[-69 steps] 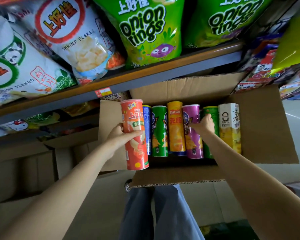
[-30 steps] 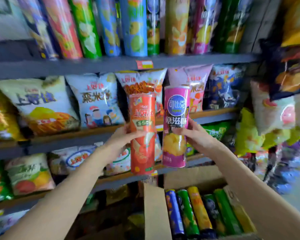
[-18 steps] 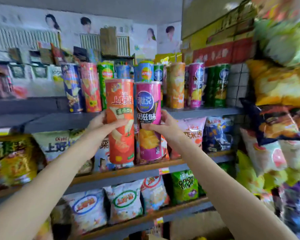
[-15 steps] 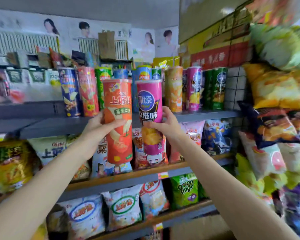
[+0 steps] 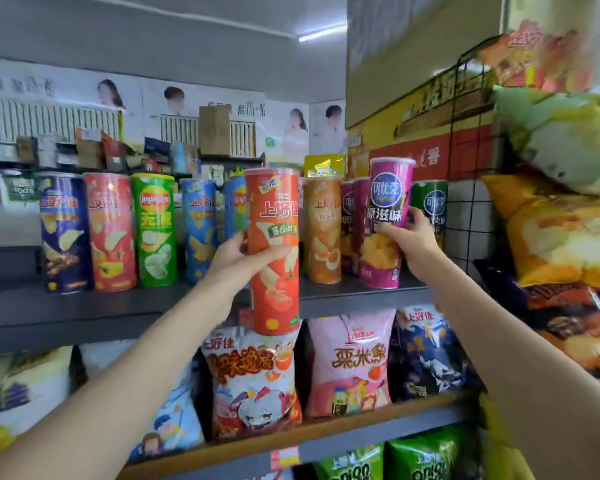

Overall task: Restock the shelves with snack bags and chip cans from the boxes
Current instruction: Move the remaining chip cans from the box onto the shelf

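Note:
My left hand (image 5: 236,259) grips a tall orange-red chip can (image 5: 273,251), held upright in front of the grey top shelf (image 5: 84,313), its base below the shelf edge. My right hand (image 5: 411,237) grips a magenta chip can (image 5: 385,223) around its middle; the can's base is at the shelf surface, beside another magenta can (image 5: 349,223) and in front of a green can (image 5: 430,209). A row of chip cans lines the shelf: blue (image 5: 65,233), red (image 5: 110,232), green (image 5: 155,230), light blue (image 5: 200,230), orange (image 5: 321,230).
Snack bags fill the wooden shelf (image 5: 326,441) below, among them a pink bag (image 5: 350,362) and a dark blue bag (image 5: 426,355). More bags (image 5: 561,237) hang on a wire rack at the right. Green onion-ring bags (image 5: 395,460) sit lower down.
Both hands have lifted the cans higher. The magenta can moved right and back onto the top shelf next to the other magenta can. The orange-red can stays in front of the shelf.

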`<state>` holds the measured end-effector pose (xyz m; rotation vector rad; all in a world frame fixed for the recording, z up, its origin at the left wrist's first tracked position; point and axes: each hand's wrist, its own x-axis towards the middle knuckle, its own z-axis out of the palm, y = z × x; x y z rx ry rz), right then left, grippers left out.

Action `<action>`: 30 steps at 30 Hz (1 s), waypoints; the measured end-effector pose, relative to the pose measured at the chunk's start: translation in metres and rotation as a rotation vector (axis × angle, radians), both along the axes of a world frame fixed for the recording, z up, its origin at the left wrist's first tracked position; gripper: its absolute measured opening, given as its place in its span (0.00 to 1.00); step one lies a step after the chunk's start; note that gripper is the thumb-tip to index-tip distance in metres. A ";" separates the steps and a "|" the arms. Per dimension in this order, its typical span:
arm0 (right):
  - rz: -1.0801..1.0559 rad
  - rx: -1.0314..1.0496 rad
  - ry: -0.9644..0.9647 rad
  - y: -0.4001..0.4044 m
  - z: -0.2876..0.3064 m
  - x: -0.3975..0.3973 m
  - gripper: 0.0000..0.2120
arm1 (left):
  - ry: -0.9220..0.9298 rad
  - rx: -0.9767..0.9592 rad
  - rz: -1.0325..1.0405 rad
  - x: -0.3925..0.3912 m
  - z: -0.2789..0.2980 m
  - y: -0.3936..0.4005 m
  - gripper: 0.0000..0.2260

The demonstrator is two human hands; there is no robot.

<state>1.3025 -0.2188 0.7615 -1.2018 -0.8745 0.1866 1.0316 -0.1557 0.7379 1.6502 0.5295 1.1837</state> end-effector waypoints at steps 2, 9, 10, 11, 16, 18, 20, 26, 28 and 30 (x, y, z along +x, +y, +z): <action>0.021 -0.050 -0.018 0.014 -0.004 0.025 0.32 | -0.011 -0.023 0.015 0.019 0.005 0.009 0.26; 0.159 -0.086 0.006 0.042 -0.012 0.057 0.30 | -0.103 -0.153 0.012 0.051 0.013 0.028 0.10; 0.151 -0.089 -0.001 0.042 -0.014 0.057 0.31 | -0.108 -0.164 0.006 0.053 0.013 0.030 0.10; 0.089 -0.081 -0.044 0.041 -0.017 0.055 0.33 | -0.105 -0.169 -0.001 0.054 0.014 0.032 0.11; -0.434 0.294 -0.446 0.028 -0.014 -0.006 0.29 | -0.131 -0.141 -0.058 0.055 0.014 0.034 0.14; -0.208 0.263 -0.622 0.029 -0.003 -0.048 0.22 | -0.151 -0.109 -0.077 0.047 0.014 0.032 0.14; 0.106 0.070 -0.736 0.037 0.003 -0.090 0.22 | -0.174 -0.095 -0.076 0.031 0.015 0.033 0.14; 0.468 -0.165 -0.613 0.074 -0.005 -0.213 0.35 | -0.254 -0.055 -0.017 -0.071 0.021 0.051 0.12; 0.452 -0.152 -0.524 0.095 -0.010 -0.257 0.32 | -0.184 -0.011 0.038 -0.114 0.022 0.063 0.15; 0.436 -0.157 -0.454 0.118 -0.015 -0.298 0.34 | -0.104 0.058 0.173 -0.155 0.023 0.077 0.18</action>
